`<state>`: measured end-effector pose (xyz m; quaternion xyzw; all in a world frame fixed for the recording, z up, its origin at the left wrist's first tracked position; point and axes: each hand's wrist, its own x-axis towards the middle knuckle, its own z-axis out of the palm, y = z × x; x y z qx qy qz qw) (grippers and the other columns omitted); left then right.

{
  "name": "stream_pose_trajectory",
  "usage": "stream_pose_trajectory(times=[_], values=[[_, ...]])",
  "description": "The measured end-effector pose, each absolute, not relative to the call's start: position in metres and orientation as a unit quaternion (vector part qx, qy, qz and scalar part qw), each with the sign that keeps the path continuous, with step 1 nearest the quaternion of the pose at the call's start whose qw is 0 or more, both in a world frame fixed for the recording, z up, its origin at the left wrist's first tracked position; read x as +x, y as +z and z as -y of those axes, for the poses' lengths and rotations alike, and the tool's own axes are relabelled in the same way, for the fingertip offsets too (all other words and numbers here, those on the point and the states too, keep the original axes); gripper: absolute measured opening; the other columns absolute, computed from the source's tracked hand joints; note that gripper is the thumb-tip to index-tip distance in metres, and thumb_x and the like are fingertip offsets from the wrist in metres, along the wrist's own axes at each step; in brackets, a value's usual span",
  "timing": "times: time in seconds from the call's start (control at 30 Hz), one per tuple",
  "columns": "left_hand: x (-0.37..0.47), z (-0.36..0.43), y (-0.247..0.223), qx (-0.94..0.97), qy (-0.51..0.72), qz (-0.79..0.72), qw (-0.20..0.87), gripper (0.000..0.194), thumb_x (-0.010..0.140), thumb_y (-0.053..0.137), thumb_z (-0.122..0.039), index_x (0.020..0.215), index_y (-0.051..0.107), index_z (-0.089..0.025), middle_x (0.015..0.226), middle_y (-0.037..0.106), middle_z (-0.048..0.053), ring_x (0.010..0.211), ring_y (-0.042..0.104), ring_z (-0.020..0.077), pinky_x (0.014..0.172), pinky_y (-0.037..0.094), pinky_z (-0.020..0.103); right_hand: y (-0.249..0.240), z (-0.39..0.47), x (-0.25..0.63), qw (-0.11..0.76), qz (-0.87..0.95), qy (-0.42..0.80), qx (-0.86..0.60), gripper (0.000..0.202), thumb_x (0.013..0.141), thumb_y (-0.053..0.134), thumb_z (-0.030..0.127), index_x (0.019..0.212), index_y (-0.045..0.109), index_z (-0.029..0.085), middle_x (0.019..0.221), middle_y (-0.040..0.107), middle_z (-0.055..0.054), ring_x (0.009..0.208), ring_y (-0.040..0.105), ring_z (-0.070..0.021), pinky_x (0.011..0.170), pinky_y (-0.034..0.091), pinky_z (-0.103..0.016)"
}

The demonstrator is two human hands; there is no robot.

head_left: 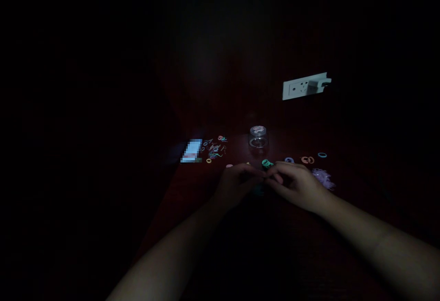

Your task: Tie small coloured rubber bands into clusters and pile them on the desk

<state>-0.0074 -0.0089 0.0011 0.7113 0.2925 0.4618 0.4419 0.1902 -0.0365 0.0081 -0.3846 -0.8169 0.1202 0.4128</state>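
Over the bench (187,191), the left hand (235,184) and right hand (299,184) meet at the fingertips, whether pinching anything I cannot tell, a jar (258,136) beyond, a purple heap (323,178) beside the right hand, green bands (266,164) just past the fingertips.

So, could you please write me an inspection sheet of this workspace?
Surface: dark red table, dimly lit, its near part lost in shadow.
Job's things: green bands just beyond the fingertips; orange bands and a purple pile farther right.
Clutter: mixed small pieces at the left, beside a bright, pixelated rectangle; a clear jar behind the green bands.
Hands: left hand and right hand meet at the fingers; anything pinched there is too dark to tell.
Cables: nothing seen.
Surroundings: white socket panel with something plugged in; otherwise mostly darkness.
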Motion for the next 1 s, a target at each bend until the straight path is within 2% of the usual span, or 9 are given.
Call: stream_pose_trajectory(times=[0.3, 0.67, 0.83, 1.0], values=[[-0.010, 0.003, -0.003, 0.757, 0.430, -0.316, 0.377, 0.012, 0.080, 0.073, -0.027, 0.087, 0.072, -0.016, 0.090, 0.076, 0.006, 0.080, 0.071, 0.0157, 0.075, 0.057, 0.029, 0.011, 0.036, 0.192, 0.413, 0.819, 0.112, -0.382, 0.003, 0.086, 0.062, 0.023, 0.086, 0.062, 0.020, 0.067, 0.050, 0.002, 0.063, 0.052, -0.0132, 0.061, 0.042, -0.026], [-0.010, 0.006, 0.000, 0.803, 0.416, -0.302, 0.300, 0.014, 0.084, 0.067, -0.026, 0.093, 0.070, -0.016, 0.090, 0.075, 0.006, 0.079, 0.069, 0.0142, 0.072, 0.054, 0.026, 0.009, 0.033, 0.195, 0.409, 0.832, 0.103, -0.360, 0.009, 0.088, 0.057, 0.019, 0.082, 0.063, 0.019, 0.069, 0.051, 0.000, 0.063, 0.051, -0.0137, 0.059, 0.041, -0.026], [-0.009, 0.008, 0.006, 0.842, 0.397, -0.306, 0.201, 0.018, 0.086, 0.066, -0.031, 0.098, 0.069, -0.020, 0.096, 0.075, 0.004, 0.087, 0.069, 0.0162, 0.081, 0.052, 0.030, 0.009, 0.032, 0.194, 0.412, 0.834, 0.102, -0.353, 0.009, 0.088, 0.056, 0.017, 0.082, 0.063, 0.020, 0.070, 0.053, -0.001, 0.064, 0.052, -0.0139, 0.058, 0.042, -0.026], [-0.009, 0.006, 0.008, 0.872, 0.363, -0.296, 0.140, 0.014, 0.089, 0.059, -0.029, 0.095, 0.070, -0.022, 0.091, 0.075, 0.001, 0.081, 0.067, 0.0148, 0.079, 0.050, 0.030, 0.008, 0.031, 0.194, 0.414, 0.834, 0.101, -0.351, 0.009, 0.088, 0.057, 0.017, 0.080, 0.062, 0.020, 0.070, 0.053, -0.001, 0.064, 0.052, -0.0139, 0.057, 0.042, -0.026]])
